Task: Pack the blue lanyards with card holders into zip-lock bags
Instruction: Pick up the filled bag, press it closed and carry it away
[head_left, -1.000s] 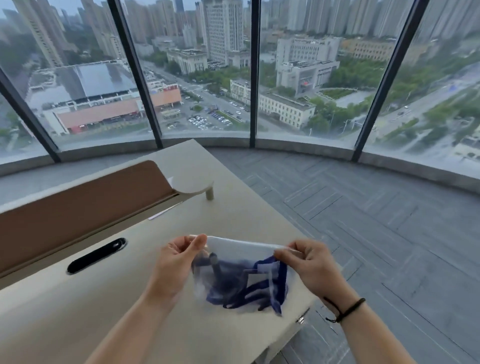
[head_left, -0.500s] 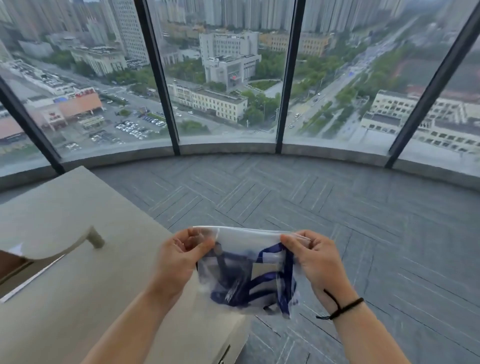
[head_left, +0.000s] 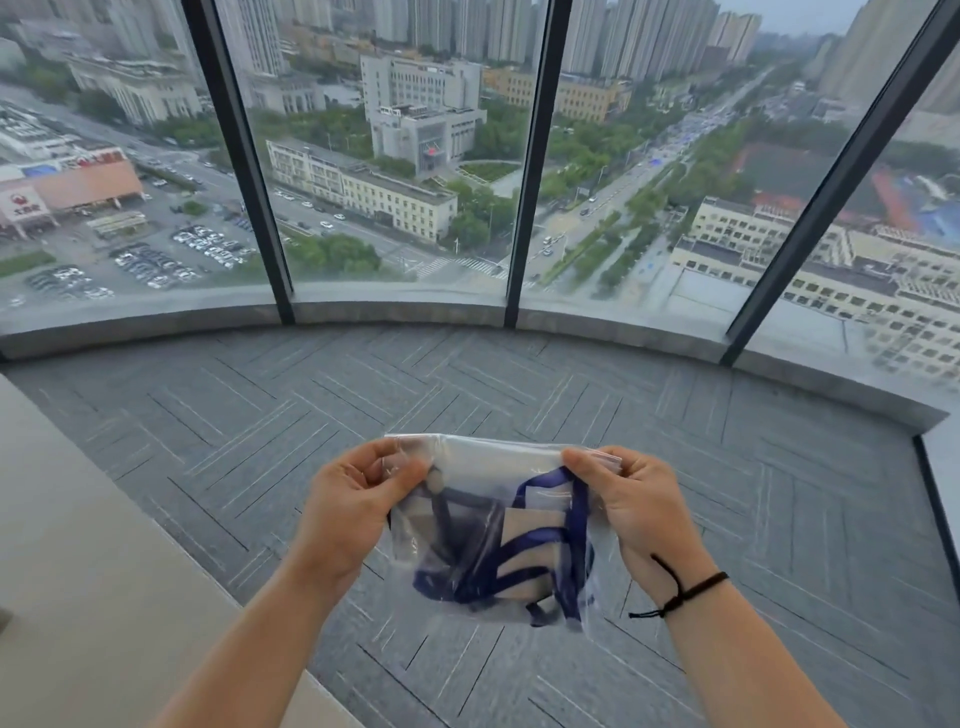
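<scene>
With the left hand and right hand each pinching a top corner of the bag at lower centre, press along the strip evenly, keeping the lanyard clear of the seal.

A high-rise office: curved floor-to-ceiling windows overlook city buildings and streets far below, grey carpet tiles cover the floor, a beige table stands left.

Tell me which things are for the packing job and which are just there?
For the job:
- zip-lock bag, pinched at its top corners by the left hand and right hand
- blue lanyard inside the bag
- card holder inside the bag

Just there:
- table at the left
- black wrist cord
- carpet floor
- windows
</scene>
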